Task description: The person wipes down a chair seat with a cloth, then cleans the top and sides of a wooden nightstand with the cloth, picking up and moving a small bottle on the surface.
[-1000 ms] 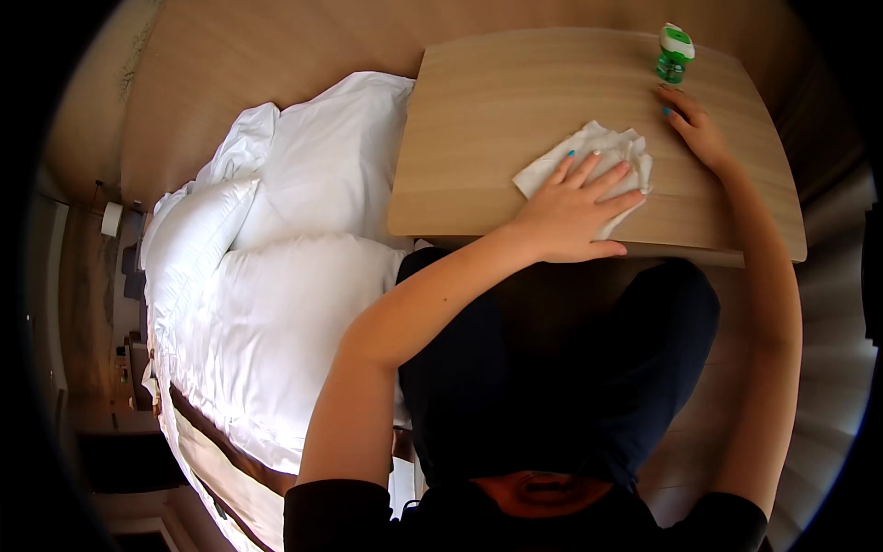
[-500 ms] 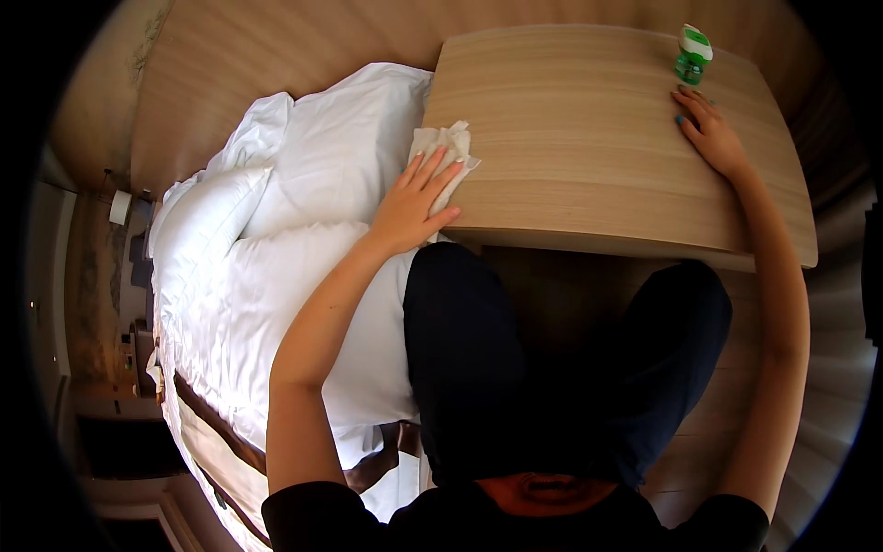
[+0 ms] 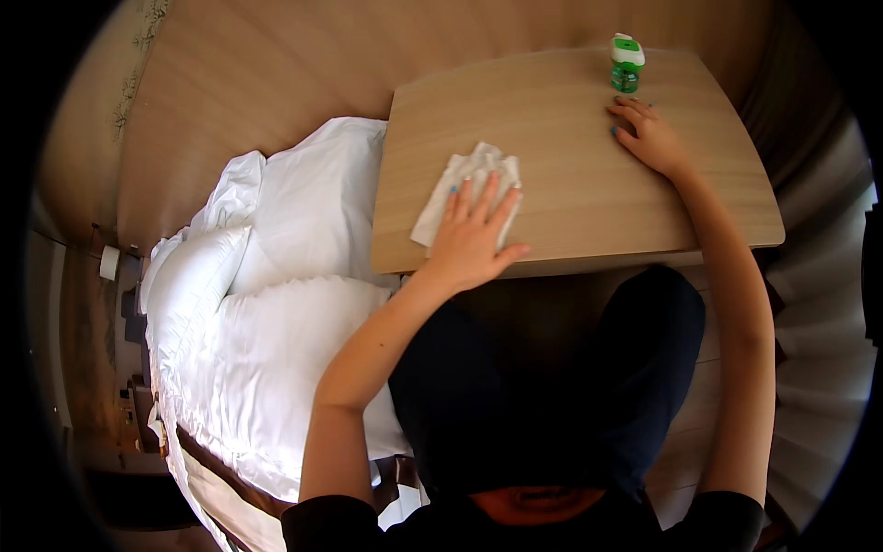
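My left hand [image 3: 471, 235] lies flat with spread fingers on a crumpled white cloth [image 3: 445, 195], near the front left part of the wooden table [image 3: 561, 147]. The palm and fingers cover part of the cloth. Toward the back right, my right hand [image 3: 649, 140] rests on the tabletop with its fingers apart and nothing in it. Just beyond its fingertips stands a small green bottle with a white and green top [image 3: 626, 66].
A bed with white bedding [image 3: 303, 340] and a pillow [image 3: 195, 281] adjoins the table on the left. Pale curtains [image 3: 823, 322] hang at the right. Behind the table rises a wooden wall [image 3: 303, 64]. My knees are below the front edge.
My left hand and the cloth went left to the table's left edge, then came back right onto the tabletop. My right hand stays near the bottle. The camera view has shifted.
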{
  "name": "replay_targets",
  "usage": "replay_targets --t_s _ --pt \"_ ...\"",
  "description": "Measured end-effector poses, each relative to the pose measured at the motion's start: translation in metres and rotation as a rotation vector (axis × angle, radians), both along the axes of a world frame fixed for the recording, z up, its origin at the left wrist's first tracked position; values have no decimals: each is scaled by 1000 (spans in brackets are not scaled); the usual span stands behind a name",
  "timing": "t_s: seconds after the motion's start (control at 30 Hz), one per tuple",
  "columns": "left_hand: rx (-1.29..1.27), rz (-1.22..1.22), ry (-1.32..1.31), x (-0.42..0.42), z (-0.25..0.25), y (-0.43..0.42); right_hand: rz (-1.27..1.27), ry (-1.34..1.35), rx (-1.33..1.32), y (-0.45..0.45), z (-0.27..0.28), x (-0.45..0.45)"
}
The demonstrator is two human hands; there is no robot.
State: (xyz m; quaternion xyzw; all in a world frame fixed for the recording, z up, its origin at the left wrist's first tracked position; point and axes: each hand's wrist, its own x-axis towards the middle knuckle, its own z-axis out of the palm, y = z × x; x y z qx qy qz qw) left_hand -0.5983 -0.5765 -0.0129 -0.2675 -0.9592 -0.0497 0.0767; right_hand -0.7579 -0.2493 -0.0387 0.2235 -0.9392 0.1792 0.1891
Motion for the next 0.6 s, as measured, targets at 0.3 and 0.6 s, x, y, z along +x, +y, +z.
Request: replay_targets --t_s 0.3,0.6 --pt "142 -219 25 -14 -2 175 -28 -358 -652 18 8 2" --pt "800 -386 254 -7 7 159 -55 335 -219 -9 43 42"
